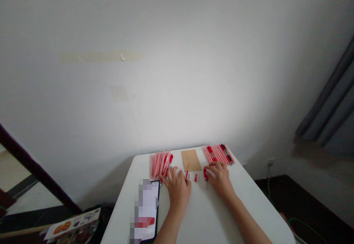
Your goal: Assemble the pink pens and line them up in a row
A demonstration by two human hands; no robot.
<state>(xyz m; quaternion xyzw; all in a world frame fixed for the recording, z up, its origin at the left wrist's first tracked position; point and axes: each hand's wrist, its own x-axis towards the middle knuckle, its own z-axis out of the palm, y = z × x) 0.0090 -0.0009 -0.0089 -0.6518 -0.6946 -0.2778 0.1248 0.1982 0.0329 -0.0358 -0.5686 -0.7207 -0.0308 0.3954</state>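
Observation:
My left hand point(178, 186) lies palm down on the white table point(199, 214), fingers spread, just in front of a bunch of pink pens point(156, 164). A thin red pen part point(187, 174) is beside its thumb and index finger; whether they touch it I cannot tell. My right hand point(221, 179) is closed, thumb and fingers at a short red pen barrel point(205, 174) that stands out to their left. Between the hands lies a small red piece point(195, 178). Behind my right hand is a row of pink, red and black pens point(218, 154).
A tan paper rectangle point(191, 160) lies at the back of the table, near the wall point(193, 70). To the left is a phone point(151, 207), its screen partly blurred. A printed box point(74, 223) sits low at the left, and a grey curtain point(332, 111) hangs right.

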